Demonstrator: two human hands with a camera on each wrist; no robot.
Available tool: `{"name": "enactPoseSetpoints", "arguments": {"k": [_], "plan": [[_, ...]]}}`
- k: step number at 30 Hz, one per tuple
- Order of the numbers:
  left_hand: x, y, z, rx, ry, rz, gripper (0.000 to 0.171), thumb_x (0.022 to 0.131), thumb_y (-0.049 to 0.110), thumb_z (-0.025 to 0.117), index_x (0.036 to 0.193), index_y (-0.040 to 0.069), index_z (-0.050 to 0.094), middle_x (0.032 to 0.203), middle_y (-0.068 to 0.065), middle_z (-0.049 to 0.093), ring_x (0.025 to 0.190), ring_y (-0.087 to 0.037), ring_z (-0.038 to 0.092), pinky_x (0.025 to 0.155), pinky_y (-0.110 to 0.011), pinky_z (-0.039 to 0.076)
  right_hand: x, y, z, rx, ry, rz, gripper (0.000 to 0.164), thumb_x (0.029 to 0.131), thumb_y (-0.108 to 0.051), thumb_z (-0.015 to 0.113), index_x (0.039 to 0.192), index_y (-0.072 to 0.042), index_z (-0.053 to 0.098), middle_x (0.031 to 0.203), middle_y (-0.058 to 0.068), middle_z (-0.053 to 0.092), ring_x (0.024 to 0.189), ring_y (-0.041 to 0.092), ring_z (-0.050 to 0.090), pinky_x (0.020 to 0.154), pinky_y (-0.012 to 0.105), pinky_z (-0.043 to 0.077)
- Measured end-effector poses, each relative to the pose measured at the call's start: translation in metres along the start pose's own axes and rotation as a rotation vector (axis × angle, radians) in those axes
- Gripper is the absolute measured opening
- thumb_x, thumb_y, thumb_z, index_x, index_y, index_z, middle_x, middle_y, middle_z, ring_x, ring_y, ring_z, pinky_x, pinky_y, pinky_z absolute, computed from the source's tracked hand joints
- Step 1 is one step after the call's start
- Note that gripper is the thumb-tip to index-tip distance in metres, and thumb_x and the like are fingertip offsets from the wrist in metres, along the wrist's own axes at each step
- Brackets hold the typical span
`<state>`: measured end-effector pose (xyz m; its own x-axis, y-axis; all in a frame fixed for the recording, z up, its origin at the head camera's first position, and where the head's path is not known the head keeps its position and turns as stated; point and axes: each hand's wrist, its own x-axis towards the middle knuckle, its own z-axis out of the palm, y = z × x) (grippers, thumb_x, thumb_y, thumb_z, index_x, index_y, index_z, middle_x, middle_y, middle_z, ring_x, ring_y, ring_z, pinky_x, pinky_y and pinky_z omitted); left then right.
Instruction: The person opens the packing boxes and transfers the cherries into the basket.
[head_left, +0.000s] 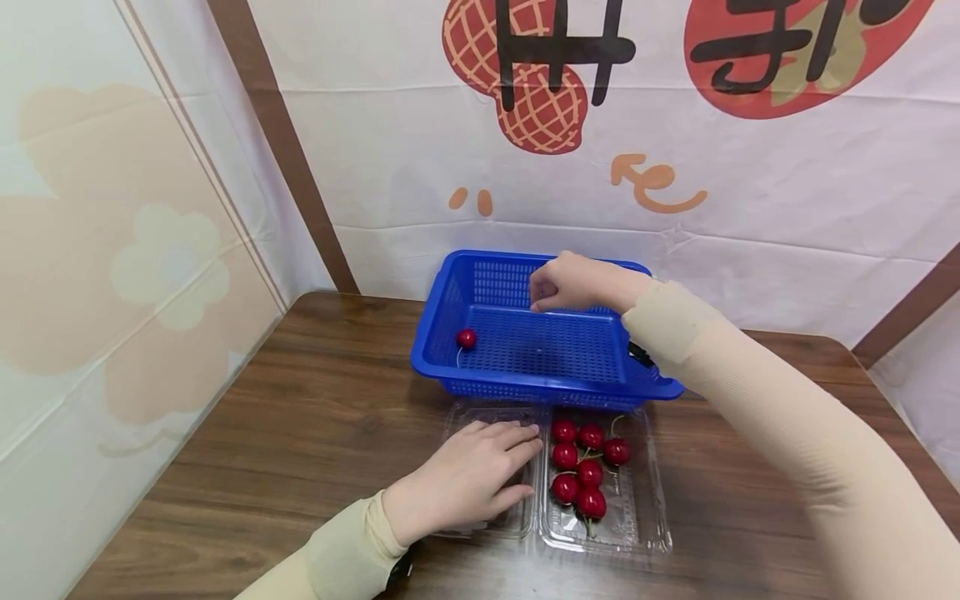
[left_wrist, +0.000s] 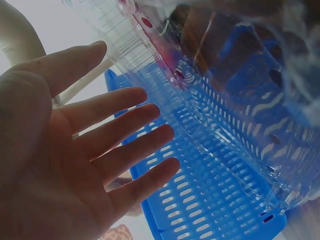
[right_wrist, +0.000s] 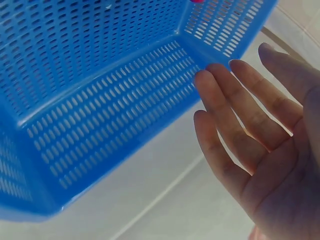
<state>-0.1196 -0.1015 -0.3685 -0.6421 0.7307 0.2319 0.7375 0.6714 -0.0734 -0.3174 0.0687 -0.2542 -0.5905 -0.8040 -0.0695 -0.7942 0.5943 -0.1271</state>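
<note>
My left hand (head_left: 471,473) lies over the left half of a clear plastic clamshell box (head_left: 641,521), its fingers spread and fairly straight. The left wrist view shows nothing in that palm. Several red cherries (head_left: 590,473) with green stems sit in the box's right half, just beside the left fingertips. My right hand (head_left: 573,283) hovers over the back of a blue plastic basket (head_left: 525,382). In the right wrist view its fingers (right_wrist: 250,115) are loosely bent with nothing between them. One cherry (head_left: 467,338), its stem pointing toward me, lies at the left end of the basket floor.
Box and basket stand on a dark wooden table (head_left: 300,417), the basket directly behind the box. A printed cloth (head_left: 397,175) hangs close behind the basket, and another cloth panel borders the table's left side. The right forearm crosses over the basket's right end.
</note>
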Motion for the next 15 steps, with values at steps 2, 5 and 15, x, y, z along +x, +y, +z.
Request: {"name": "enactPoseSetpoints", "arguments": {"k": [2,5,15], "plan": [[0.001,0.000,0.001,0.001,0.007,0.003,0.052,0.086,0.045,0.056,0.124,0.010,0.059,0.129,-0.006,0.058,0.117,-0.023,0.051,0.091,-0.042,0.048,-0.009,0.001,-0.001,-0.004,0.018,-0.024,0.016,0.086,-0.027,0.062,0.091,-0.013,0.068,0.084,0.002,0.070,0.070,0.011,0.061,0.071,0.035,0.054],[0.002,0.000,0.001,-0.002,0.012,0.004,0.051,0.086,0.045,0.056,0.124,0.010,0.060,0.129,-0.006,0.058,0.117,-0.023,0.051,0.090,-0.042,0.048,-0.023,0.001,-0.003,-0.006,0.046,-0.053,0.015,0.086,-0.026,0.062,0.089,-0.012,0.068,0.083,0.002,0.071,0.070,0.011,0.062,0.070,0.035,0.055],[0.002,0.000,0.002,-0.011,0.013,-0.006,0.051,0.086,0.044,0.055,0.124,0.011,0.059,0.129,-0.006,0.058,0.116,-0.023,0.051,0.091,-0.043,0.047,-0.061,-0.004,-0.008,-0.037,0.084,-0.035,0.014,0.086,-0.027,0.063,0.085,-0.014,0.067,0.076,-0.002,0.068,0.064,0.007,0.058,0.063,0.031,0.054]]}}
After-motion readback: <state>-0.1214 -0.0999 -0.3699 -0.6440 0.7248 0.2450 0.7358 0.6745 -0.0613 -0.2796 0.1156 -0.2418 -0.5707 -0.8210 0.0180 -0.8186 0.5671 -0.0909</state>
